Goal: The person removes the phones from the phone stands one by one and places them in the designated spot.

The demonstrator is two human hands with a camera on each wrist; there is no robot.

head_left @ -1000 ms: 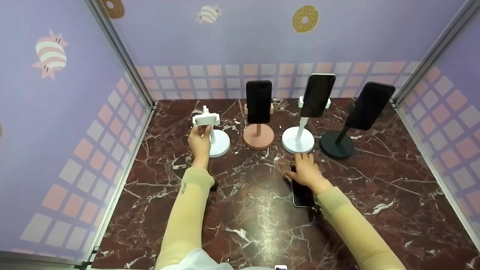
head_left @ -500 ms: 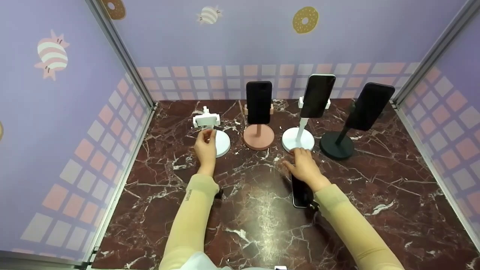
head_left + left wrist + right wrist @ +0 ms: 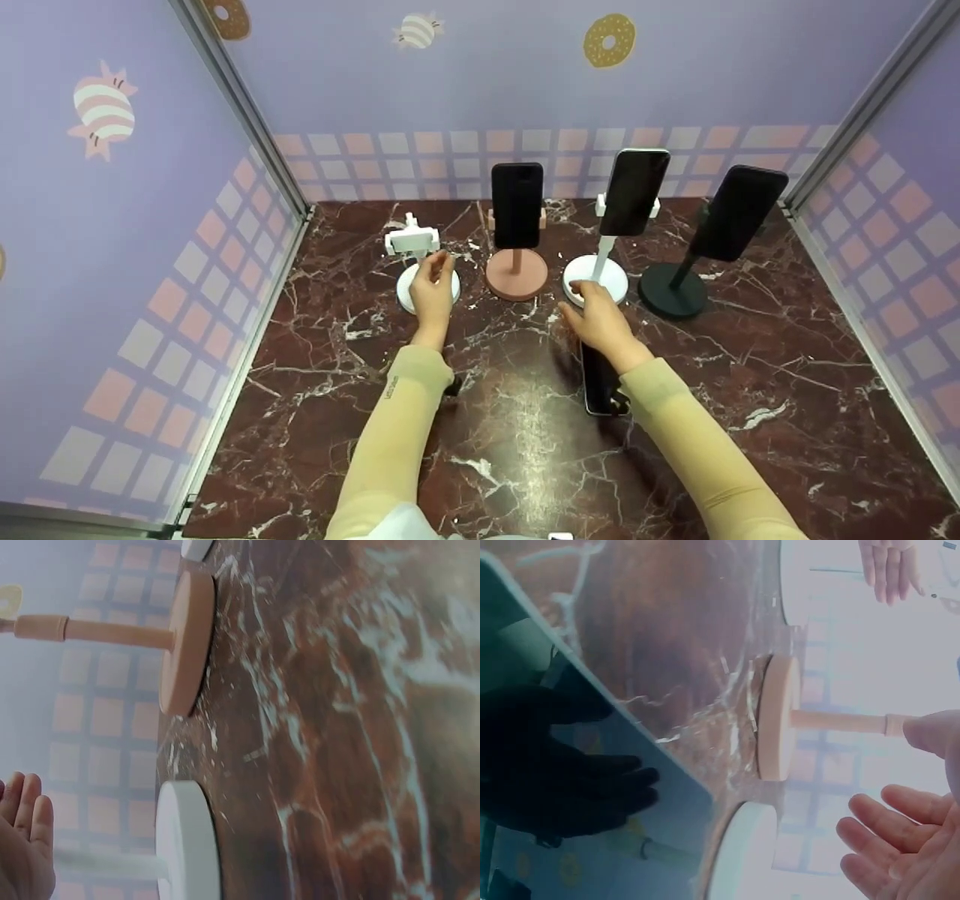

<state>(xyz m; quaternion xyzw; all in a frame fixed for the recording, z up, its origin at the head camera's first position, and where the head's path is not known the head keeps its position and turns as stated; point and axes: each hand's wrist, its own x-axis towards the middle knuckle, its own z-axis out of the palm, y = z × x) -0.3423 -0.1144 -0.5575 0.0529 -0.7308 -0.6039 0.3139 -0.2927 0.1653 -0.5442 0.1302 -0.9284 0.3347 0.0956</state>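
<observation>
A white phone stand (image 3: 413,240) at the left has nothing in its clamp. My left hand (image 3: 432,300) hovers in front of its round base, holding nothing, with its fingers loosely bent. In the left wrist view, the fingers (image 3: 28,821) of that hand appear beside the stand's post. My right hand (image 3: 600,319) is raised over the far end of a dark-screened phone (image 3: 598,386), which lies flat on the table. Its fingers are spread and relaxed, apart from the phone. In the right wrist view, the phone's glossy screen mirrors this hand.
Along the back stand a pink stand (image 3: 517,279), a second white stand (image 3: 574,271) and a black stand (image 3: 673,291), each bearing an upright phone. Patterned panels (image 3: 480,82) enclose the marbled table (image 3: 517,450) at the back and sides.
My left hand has left the left stand's clamp and shifted down, then rightward. My right hand has moved up and slightly left above the phone, which stays where it lay.
</observation>
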